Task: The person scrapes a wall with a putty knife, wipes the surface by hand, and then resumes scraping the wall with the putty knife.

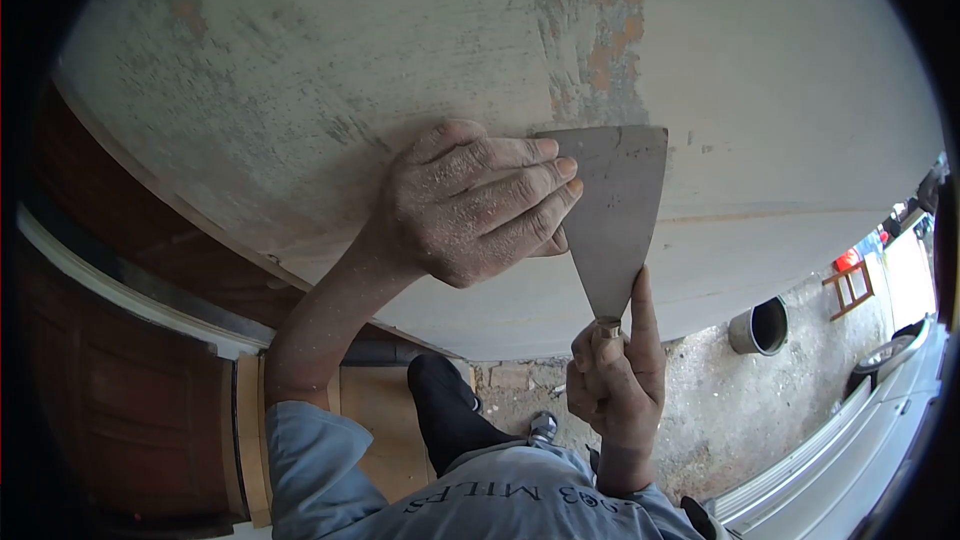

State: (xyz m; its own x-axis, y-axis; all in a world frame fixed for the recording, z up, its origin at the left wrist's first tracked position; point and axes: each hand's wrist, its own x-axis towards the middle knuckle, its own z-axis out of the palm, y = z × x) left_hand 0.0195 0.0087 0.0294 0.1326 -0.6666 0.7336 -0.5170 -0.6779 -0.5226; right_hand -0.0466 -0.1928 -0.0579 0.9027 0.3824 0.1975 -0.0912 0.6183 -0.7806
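A wide putty knife (618, 205) with a flared metal blade is in front of me, its broad edge up against the wall (440, 30). My right hand (622, 380) is closed around its handle, the index finger stretched along the blade's lower right side. My left hand (475, 200), coated in pale dust, has its fingers together over the blade's left edge. The left thumb is partly hidden beside the blade. Above the knife, the wall surface has a rough strip of grey and orange patches (610, 40); scuffed grey marks spread to the left.
A brown panelled door (130, 390) stands at lower left. Down on the rough ground (720, 420) are a dark bucket (760, 327) and, farther off, a small wooden stool frame (849, 290). A pale vehicle (860, 460) borders the lower right.
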